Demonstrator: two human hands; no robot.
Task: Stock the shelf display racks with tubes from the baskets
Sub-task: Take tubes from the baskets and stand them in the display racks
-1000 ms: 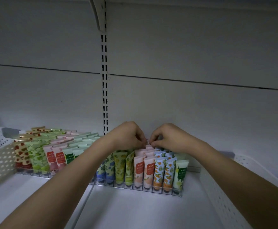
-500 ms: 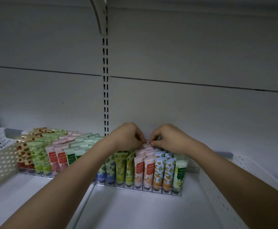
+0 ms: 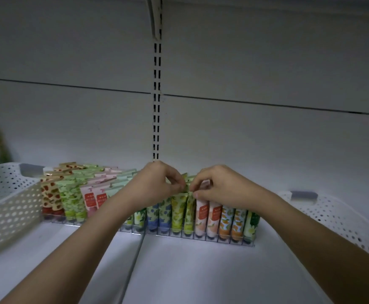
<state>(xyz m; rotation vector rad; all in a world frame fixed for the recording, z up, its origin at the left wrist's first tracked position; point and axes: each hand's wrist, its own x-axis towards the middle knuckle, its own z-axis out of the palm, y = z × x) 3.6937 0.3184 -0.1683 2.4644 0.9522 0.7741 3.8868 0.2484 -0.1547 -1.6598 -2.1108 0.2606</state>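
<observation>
I see my left hand (image 3: 157,183) and right hand (image 3: 218,187) pinching the top of one green tube (image 3: 188,185), fingers curled tight. It stands among the tubes in the clear rack (image 3: 201,236) by the shelf's (image 3: 190,270) back edge. White baskets (image 3: 8,198) sit at both side edges. The labels are too small to read.

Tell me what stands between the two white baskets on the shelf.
Head view: the clear display rack filled with upright tubes, spanning from left basket to right basket.
</observation>
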